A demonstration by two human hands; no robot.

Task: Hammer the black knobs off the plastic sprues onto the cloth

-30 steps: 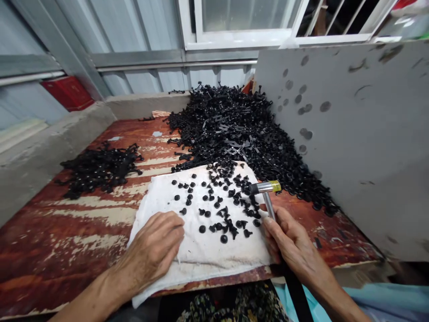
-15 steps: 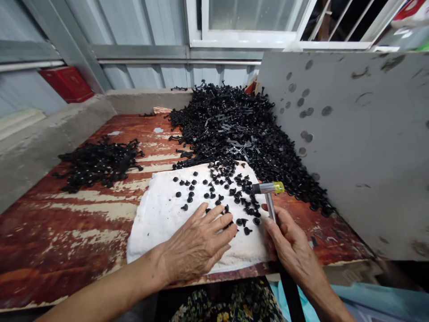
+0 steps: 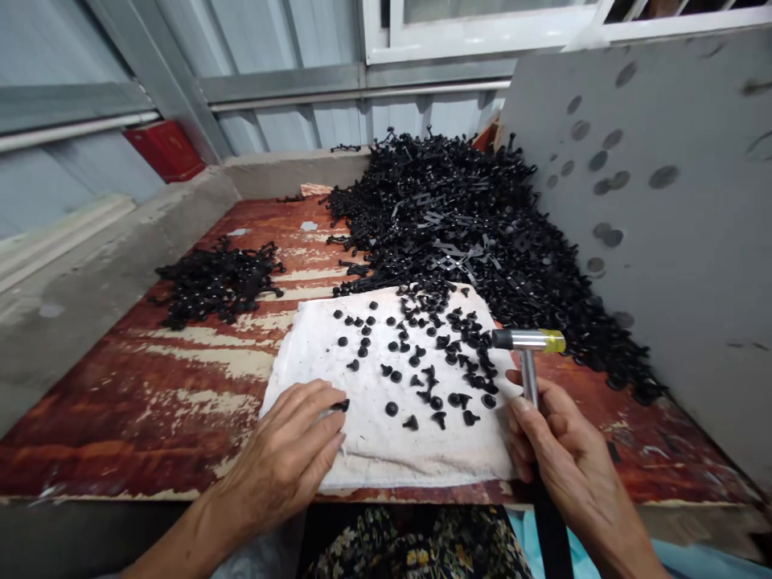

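A small double-faced hammer (image 3: 527, 378) is in my right hand (image 3: 560, 450), whose fingers wrap round it just below the head. Its head has one black face and one yellow face, and the dark handle runs down towards me. My left hand (image 3: 295, 446) rests at the front left of a white cloth (image 3: 367, 442), fingers curled and close together. At its fingertips sits a small black plastic part (image 3: 341, 405), apparently pinched. Many loose black mushroom-shaped pieces (image 3: 437, 402) lie scattered on the cloth, between my hands and beyond them.
Behind the cloth rises a large heap of black plastic parts (image 3: 446, 209), leaning on a grey board (image 3: 681, 241) at right. A smaller black pile (image 3: 220, 281) lies left on the worn red-brown tabletop (image 3: 181, 402). A red box (image 3: 166, 150) stands on the concrete ledge (image 3: 174, 209).
My left hand has moved left across the cloth, off the scattered pieces, and a black part now shows at its fingertips. My right hand still grips the hammer. The camera view has shifted.
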